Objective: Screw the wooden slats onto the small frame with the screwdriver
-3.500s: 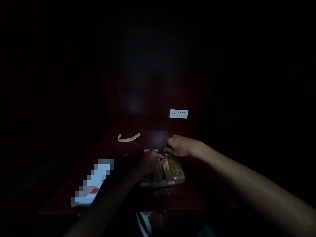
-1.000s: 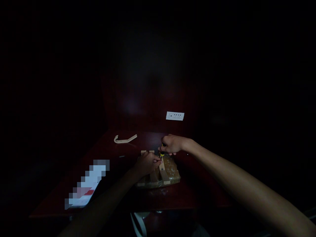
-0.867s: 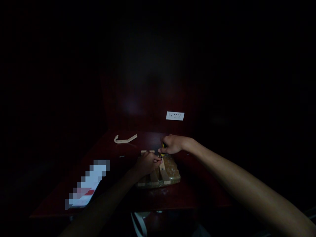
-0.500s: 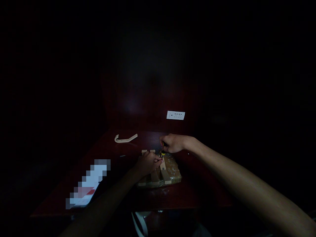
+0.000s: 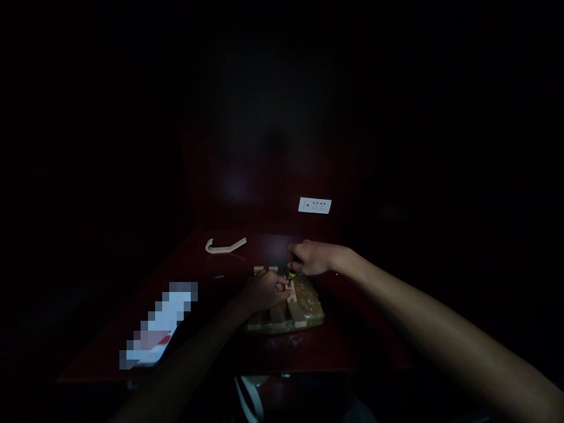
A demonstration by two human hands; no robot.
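Observation:
A brown block wrapped in clear film (image 5: 309,298) lies on the dark red table, with pale wooden strips (image 5: 296,314) across it. My left hand (image 5: 265,289) rests over the strips; its thumb and forefinger are at the rightmost strip, around a small dark piece too tiny to name. Above the far end of that strip, my right hand (image 5: 306,257) is closed round a small yellow and black tool (image 5: 292,274) that points down. The tool's tip is hard to make out in the dim light.
A curved wooden hook piece (image 5: 225,247) lies at the back left of the table (image 5: 176,267). A blurred-out bright phone-like object (image 5: 163,326) is at the front left. A white socket plate (image 5: 314,205) sits on the wall behind. A small thin piece (image 5: 219,277) lies left of the block.
My right hand and the tool are slightly lower, and less of the yellow part shows. The fingertips of my left hand have parted a little. The whole view has shifted slightly.

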